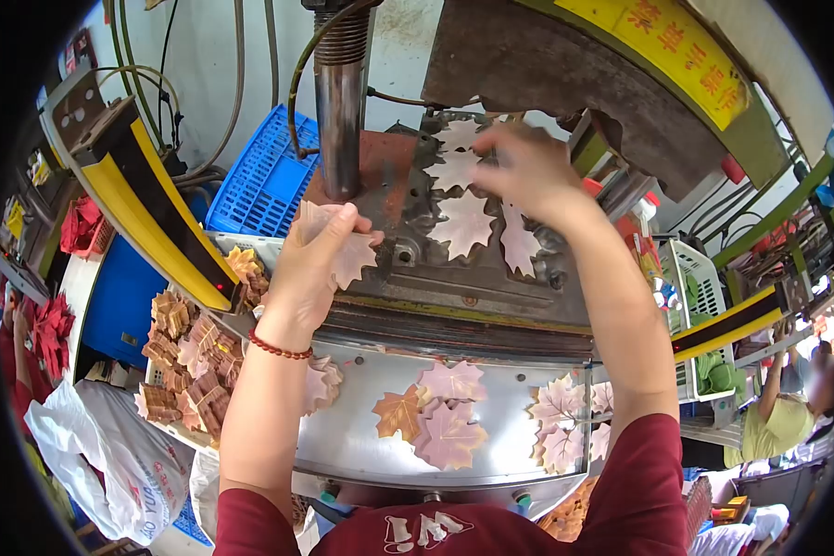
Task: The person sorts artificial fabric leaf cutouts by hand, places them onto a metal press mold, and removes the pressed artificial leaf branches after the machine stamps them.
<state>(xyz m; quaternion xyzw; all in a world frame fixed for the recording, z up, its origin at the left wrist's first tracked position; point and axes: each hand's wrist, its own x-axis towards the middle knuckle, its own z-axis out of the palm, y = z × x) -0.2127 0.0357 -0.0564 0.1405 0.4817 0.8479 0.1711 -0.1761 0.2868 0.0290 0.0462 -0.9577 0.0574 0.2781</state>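
Observation:
My left hand [308,264], with a red bead bracelet on its wrist, is closed on pale pink maple leaf cutouts [354,261] at the left of the press bed. Over the upper part of the metal die plate [426,289] is my right hand [528,171], its fingers blurred by motion and curled near the leaves. Whether it grips anything cannot be made out. Pink maple leaves lie flat on the die: one large leaf [463,225], another above it [456,170], and a narrow, partly seen one [519,243] to the right.
Pink and orange leaves [449,434] lie on the steel ledge, with stacked leaves [558,422] at its right. A crate of bundled leaves [199,366] stands left. A steel column [338,120], a blue basket [267,176] and yellow-black guard bars [157,204] surround the press. Another person [788,417] is far right.

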